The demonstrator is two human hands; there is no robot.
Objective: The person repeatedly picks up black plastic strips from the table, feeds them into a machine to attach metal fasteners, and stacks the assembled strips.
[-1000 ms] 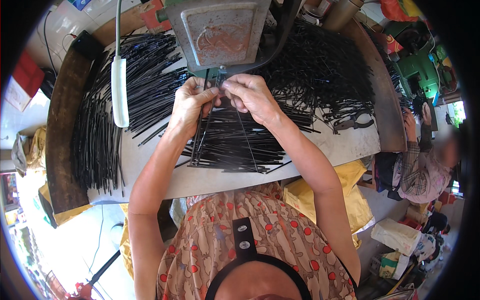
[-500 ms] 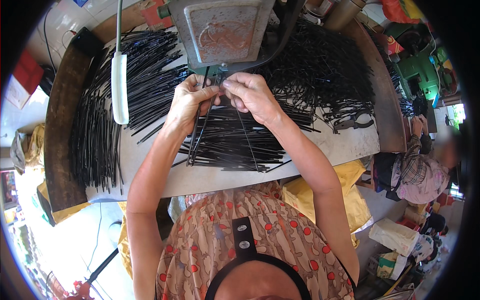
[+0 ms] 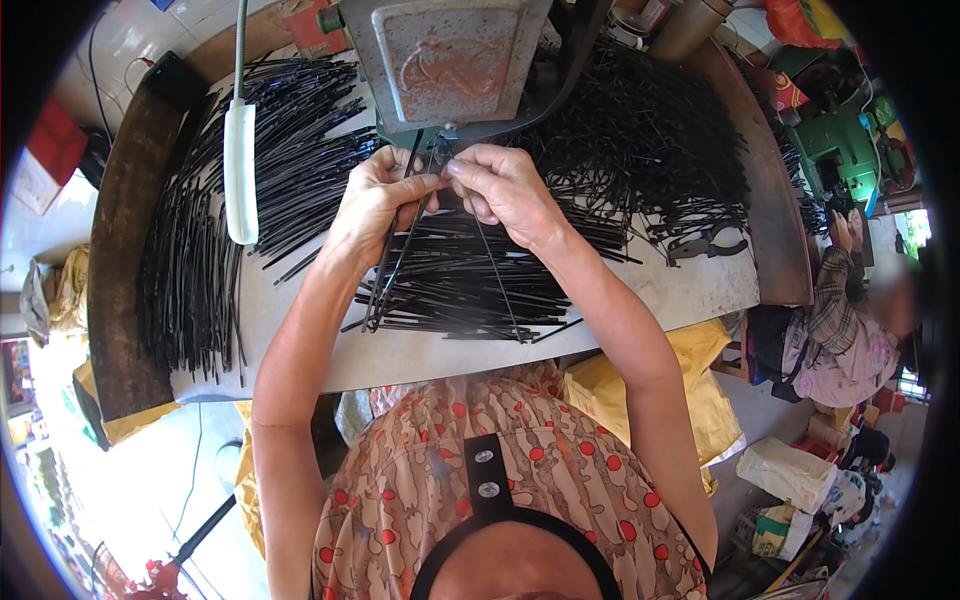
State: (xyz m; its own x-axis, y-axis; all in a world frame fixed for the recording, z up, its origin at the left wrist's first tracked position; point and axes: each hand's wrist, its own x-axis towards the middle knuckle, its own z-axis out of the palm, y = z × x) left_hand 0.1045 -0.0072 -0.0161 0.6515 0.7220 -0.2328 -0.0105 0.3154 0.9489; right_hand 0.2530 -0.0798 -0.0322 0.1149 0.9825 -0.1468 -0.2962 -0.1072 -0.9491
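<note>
Right there, a pale surface [image 3: 700, 292] bears a grey machine [image 3: 450, 65], with black heaps [image 3: 300, 160] of rods around it. Just below the machine, the hands nearly meet: the left hand [image 3: 388, 195] pinches slanting dark rods [image 3: 383, 271]; I can't tell what the right hand [image 3: 507, 195] grips, though one thin rod [image 3: 496, 280] hangs beneath.

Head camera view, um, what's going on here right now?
A person has both hands together just below a grey metal machine. The left hand grips slim black strips, while the right hand, fingertips close to the left's, holds a thin dark strand that hangs down. More black strips lie heaped around them on the pale table.
</note>
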